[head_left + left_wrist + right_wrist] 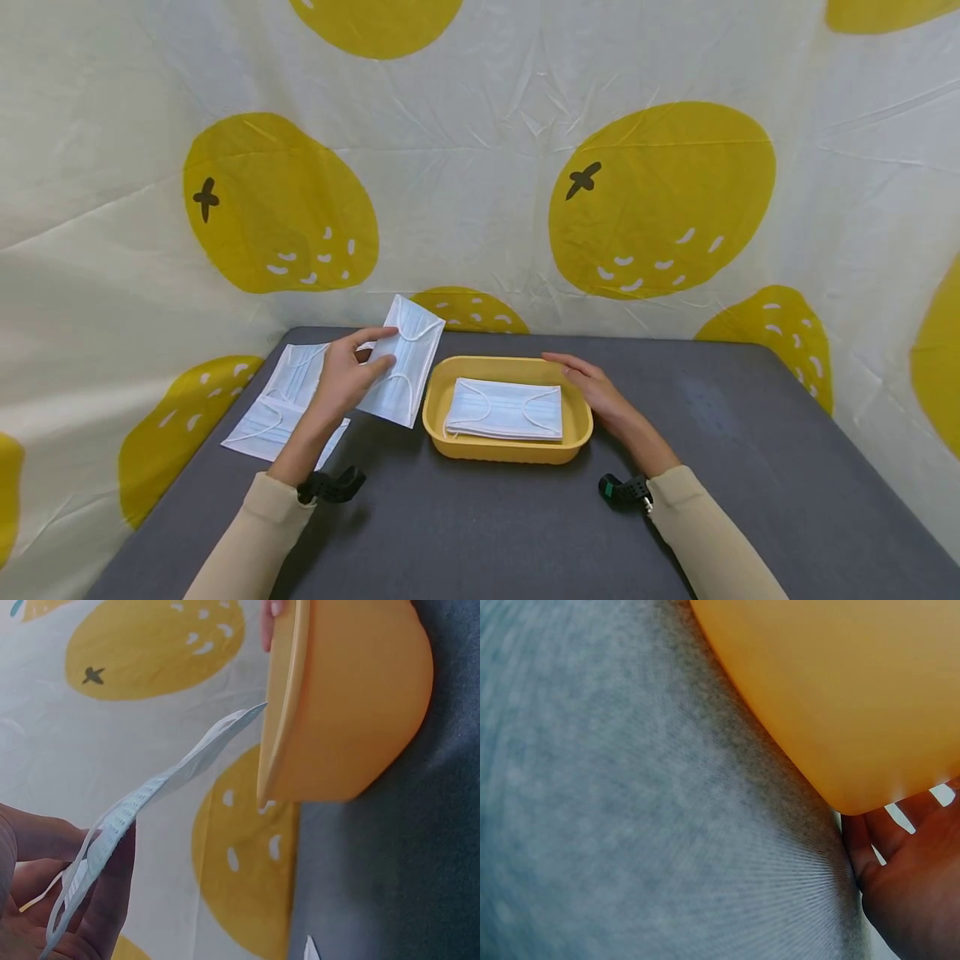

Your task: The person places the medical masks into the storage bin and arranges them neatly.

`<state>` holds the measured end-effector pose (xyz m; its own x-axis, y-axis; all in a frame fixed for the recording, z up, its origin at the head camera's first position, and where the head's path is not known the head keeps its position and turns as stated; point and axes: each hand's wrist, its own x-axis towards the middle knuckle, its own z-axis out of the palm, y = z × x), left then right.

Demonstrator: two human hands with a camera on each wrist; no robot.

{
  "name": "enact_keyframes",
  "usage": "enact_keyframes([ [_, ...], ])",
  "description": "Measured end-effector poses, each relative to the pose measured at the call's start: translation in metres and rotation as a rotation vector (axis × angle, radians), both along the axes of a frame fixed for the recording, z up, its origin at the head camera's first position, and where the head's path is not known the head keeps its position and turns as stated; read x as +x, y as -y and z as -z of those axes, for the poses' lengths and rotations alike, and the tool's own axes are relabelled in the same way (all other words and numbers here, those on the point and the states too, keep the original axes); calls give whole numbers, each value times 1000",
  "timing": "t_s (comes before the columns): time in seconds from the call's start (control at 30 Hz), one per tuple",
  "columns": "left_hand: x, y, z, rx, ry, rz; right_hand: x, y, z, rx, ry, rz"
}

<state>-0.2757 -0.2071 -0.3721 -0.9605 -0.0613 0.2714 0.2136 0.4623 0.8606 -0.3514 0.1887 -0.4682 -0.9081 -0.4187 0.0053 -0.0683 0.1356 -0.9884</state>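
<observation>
My left hand (348, 375) pinches a light blue pleated face mask (408, 358) with white ear loops, held up just left of a yellow basin (510, 452). Seen edge-on in the left wrist view, the mask (161, 784) slants from thumb and fingers toward the basin's rim. Inside the basin lies a stack of face masks (510, 408), loops on top. My right hand (600, 392) rests at the basin's right end with its fingers extended along the rim; in the right wrist view the fingers (892, 825) are against the basin's outer wall.
More face masks (281, 400) lie overlapping on the grey table (465, 533), left of the basin and partly behind my left forearm. A pale curtain (465, 208) printed with yellow fruit stands behind the table. Dark straps (330, 485) circle both wrists.
</observation>
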Motion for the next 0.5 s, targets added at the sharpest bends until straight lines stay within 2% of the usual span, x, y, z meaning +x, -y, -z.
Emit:
enact_keyframes([
  [0.3, -8, -12, -1, 40, 26, 2, 0, -1, 0, -1, -14, -12],
  [0.5, -16, -22, -4, 91, 38, 50, 0, 0, 0, 5, -8, -2],
])
